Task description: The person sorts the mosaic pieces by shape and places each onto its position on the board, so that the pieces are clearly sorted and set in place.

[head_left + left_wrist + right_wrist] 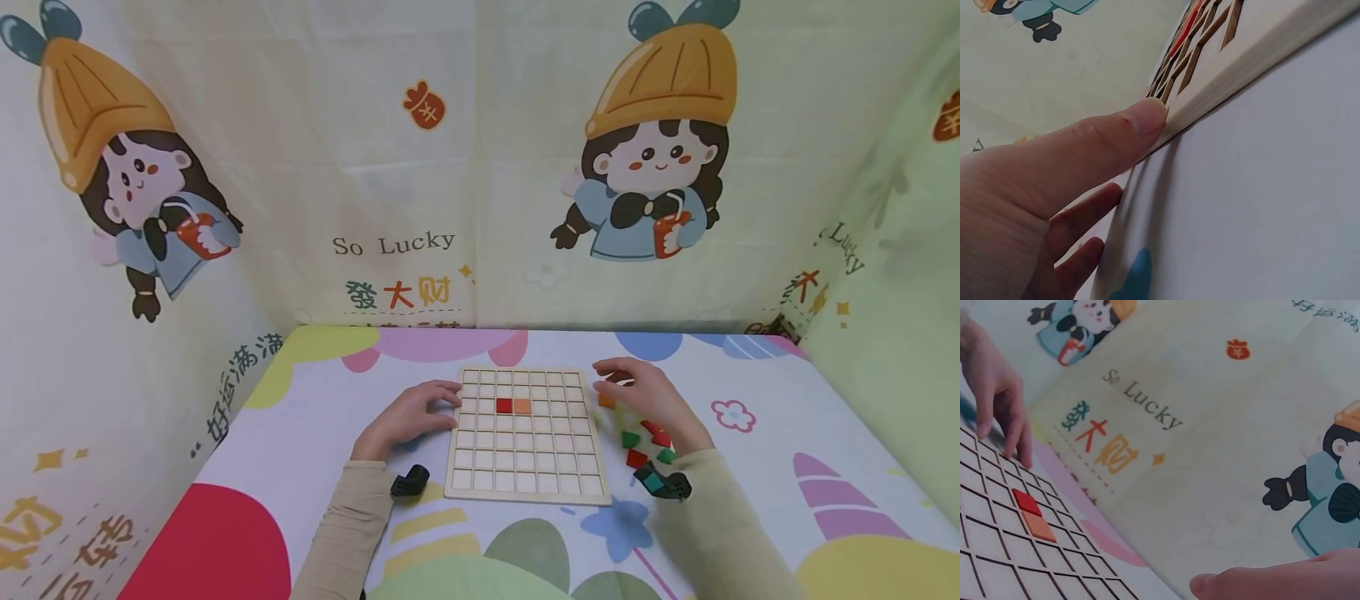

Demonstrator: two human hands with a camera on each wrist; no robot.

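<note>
A wooden grid board (480,458) lies on the table, with a red tile (504,406) and an orange tile (522,407) side by side in neighbouring cells of an upper row. My left hand (408,417) is at the board's left edge; in the left wrist view its thumb (1147,115) touches the rim, other fingers lower down. Just off the board's upper right edge is my right hand (648,396), fingers loosely bent, nothing seen between them. Only part of it shows in the right wrist view. An orange piece (607,401) lies below its fingertips.
Several loose pieces lie right of the board near my right wrist, among them a green piece (630,439) and a red piece (637,458). The printed tablecloth (360,358) reaches back to a printed curtain (517,283).
</note>
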